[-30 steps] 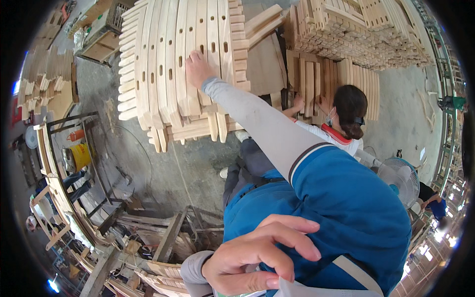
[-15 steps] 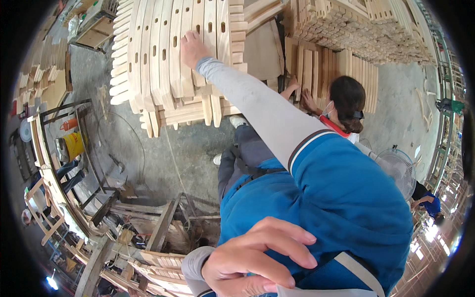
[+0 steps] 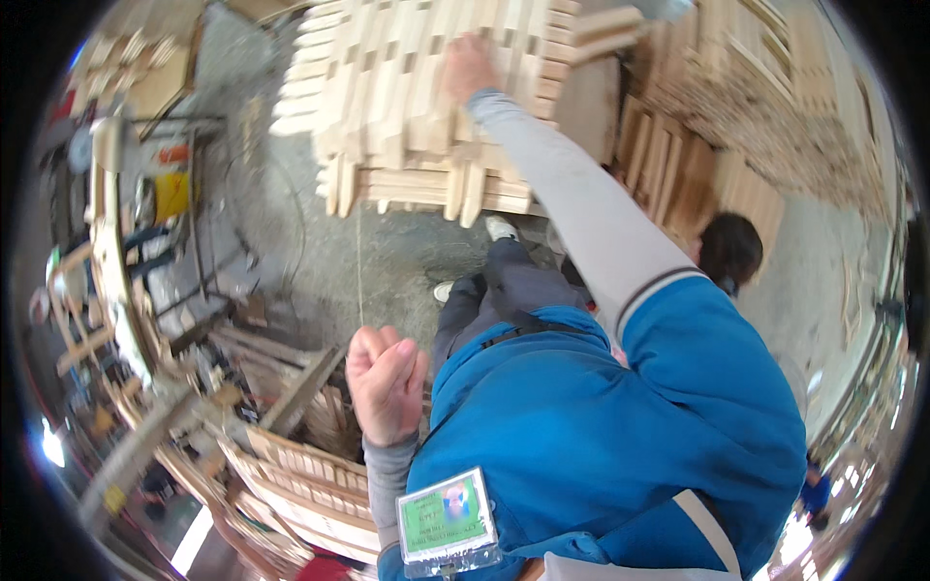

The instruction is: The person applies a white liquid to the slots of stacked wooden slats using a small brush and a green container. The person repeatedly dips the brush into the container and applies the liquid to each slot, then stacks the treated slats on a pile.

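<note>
My right hand (image 3: 470, 68), at the end of an outstretched arm, rests on top of a stack of pale wooden slats (image 3: 383, 107). The fingers look curled down on one slat beside its slot, though the picture is blurred there. More slats lie crosswise beneath, their ends jutting out at the left, right and near sides. To the left of my blue shirt, my left hand (image 3: 389, 382) is raised in a fist with the thumb over the fingers, and nothing sticks out of it. A badge in a clear holder (image 3: 448, 523) hangs below that fist.
A person (image 3: 731, 250) is close by on the right, beside upright boards (image 3: 668, 160). Tall piles of wooden parts (image 3: 775, 97) stand behind. At the left are a metal frame (image 3: 194, 223), a yellow container (image 3: 171, 196) and timber beams (image 3: 300, 392). Curved wooden parts (image 3: 300, 474) lie at lower left.
My left hand has gone from loosely bent fingers near the lower edge to a fist farther up and left. The whole view has shifted; my right hand stays on the stack.
</note>
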Action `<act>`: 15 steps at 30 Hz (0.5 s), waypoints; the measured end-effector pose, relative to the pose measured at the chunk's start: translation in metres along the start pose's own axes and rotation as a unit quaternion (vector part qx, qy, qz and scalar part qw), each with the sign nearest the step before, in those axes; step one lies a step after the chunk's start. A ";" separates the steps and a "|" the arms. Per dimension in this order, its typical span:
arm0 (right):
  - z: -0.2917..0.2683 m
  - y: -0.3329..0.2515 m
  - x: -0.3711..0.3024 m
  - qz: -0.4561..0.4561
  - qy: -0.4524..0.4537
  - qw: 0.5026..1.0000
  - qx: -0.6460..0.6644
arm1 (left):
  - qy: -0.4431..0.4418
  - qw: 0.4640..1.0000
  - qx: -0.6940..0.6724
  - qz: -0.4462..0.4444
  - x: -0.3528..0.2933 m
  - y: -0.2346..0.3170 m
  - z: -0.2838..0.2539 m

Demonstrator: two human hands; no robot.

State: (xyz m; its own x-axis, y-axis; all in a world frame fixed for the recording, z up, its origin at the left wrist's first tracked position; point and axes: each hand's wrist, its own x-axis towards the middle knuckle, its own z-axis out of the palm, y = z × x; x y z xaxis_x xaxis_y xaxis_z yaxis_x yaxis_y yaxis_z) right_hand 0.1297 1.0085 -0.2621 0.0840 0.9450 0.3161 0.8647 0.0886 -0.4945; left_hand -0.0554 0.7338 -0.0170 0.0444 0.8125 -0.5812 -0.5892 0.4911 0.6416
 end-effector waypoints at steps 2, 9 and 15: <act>-0.002 -0.003 0.000 -0.035 -0.019 0.998 -0.050 | 0.047 0.998 0.011 0.029 -0.001 -0.015 -0.028; 0.008 0.009 0.008 -0.110 0.032 0.978 -0.174 | 0.254 0.966 -0.046 0.007 -0.036 -0.074 -0.131; 0.009 0.014 0.004 -0.239 0.022 0.879 -0.412 | 0.309 0.936 -0.145 0.085 -0.055 -0.097 -0.152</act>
State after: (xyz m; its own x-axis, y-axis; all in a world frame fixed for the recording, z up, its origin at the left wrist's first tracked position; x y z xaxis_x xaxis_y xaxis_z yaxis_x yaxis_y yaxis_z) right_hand 0.1375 1.0161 -0.2749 -0.3829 0.8471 0.3686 0.8705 0.1972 0.4510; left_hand -0.1236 0.5938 -0.1232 -0.4914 0.4907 -0.7196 -0.7443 0.1924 0.6395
